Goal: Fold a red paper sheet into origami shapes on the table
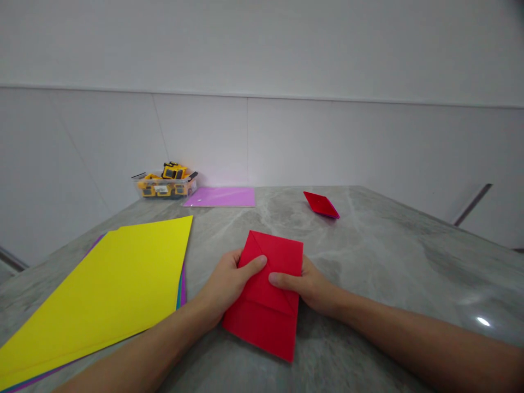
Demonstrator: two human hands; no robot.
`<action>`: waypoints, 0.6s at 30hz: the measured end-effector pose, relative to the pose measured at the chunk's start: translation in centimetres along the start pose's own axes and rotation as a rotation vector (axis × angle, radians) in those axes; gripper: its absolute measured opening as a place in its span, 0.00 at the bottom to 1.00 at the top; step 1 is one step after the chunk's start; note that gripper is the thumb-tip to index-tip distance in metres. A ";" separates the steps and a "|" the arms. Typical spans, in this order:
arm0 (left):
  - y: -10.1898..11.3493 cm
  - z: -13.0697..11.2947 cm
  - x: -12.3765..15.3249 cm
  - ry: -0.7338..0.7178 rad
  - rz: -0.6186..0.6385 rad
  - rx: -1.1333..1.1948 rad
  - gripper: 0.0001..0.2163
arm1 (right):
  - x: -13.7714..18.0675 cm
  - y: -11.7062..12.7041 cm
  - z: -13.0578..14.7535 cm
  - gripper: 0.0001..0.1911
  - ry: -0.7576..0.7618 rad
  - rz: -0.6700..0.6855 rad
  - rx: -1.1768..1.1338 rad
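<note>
A folded red paper (262, 322) is held up just above the table, tilted, with crease lines running across its face. My left hand (229, 281) grips its left edge, the thumb pressed flat on the front and the fingers behind. On the right edge, my right hand (311, 286) pinches it the same way, its thumb pointing toward the left one. The fingers behind the paper are mostly hidden. To the left lies a stack of coloured sheets with a yellow sheet (118, 278) on top; purple and teal edges stick out beneath it.
A second folded red piece (321, 205) with a purple-pink edge rests farther back on the grey marbled table (380, 262). At the back left, a clear plastic bin (164, 188) holds yellow toy vehicles. Beside it lies a flat lilac sheet (223, 197). A white wall stands behind.
</note>
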State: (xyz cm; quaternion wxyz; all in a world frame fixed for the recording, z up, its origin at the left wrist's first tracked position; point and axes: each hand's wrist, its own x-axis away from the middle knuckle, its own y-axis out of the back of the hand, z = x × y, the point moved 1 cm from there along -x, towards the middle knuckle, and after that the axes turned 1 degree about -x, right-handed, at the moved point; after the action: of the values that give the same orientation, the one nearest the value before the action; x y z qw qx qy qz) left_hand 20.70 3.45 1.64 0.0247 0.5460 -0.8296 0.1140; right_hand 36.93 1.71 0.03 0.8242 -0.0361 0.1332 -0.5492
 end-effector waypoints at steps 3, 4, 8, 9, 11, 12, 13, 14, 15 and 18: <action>0.1 0.1 -0.1 -0.030 0.006 0.012 0.12 | 0.0 0.1 -0.2 0.20 -0.012 0.014 0.010; 0.2 0.1 -0.1 -0.034 0.008 0.015 0.12 | -0.1 0.1 -0.3 0.20 -0.019 0.020 0.021; 0.1 0.2 0.0 -0.017 0.031 0.059 0.12 | -0.1 0.0 -0.3 0.21 -0.015 0.023 0.035; 0.0 0.2 0.1 -0.012 0.042 0.077 0.12 | -0.1 -0.1 -0.3 0.21 -0.011 0.031 0.024; -0.2 0.1 0.2 0.002 0.065 0.103 0.12 | -0.1 -0.2 -0.3 0.20 -0.009 0.068 -0.006; -0.3 0.1 0.2 0.009 0.070 0.113 0.11 | -0.1 -0.2 -0.3 0.19 -0.016 0.088 -0.021; -0.3 0.1 0.3 0.020 0.068 0.124 0.10 | -0.2 -0.2 -0.4 0.19 -0.021 0.104 -0.035; -0.4 0.1 0.3 0.032 0.055 0.137 0.10 | -0.2 -0.1 -0.5 0.19 -0.023 0.117 -0.047; -0.5 0.1 0.2 0.047 0.035 0.149 0.10 | -0.2 0.0 -0.6 0.20 -0.025 0.126 -0.053; -0.5 0.1 0.0 0.069 -0.040 0.146 0.10 | -0.3 0.1 -0.7 0.21 -0.024 0.157 -0.035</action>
State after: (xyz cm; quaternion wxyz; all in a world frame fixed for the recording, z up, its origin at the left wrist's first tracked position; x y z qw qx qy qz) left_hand 21.15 3.21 1.66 0.0158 0.5585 -0.8067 0.1925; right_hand 36.75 2.08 -0.62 0.8656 -0.0468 0.1352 -0.4799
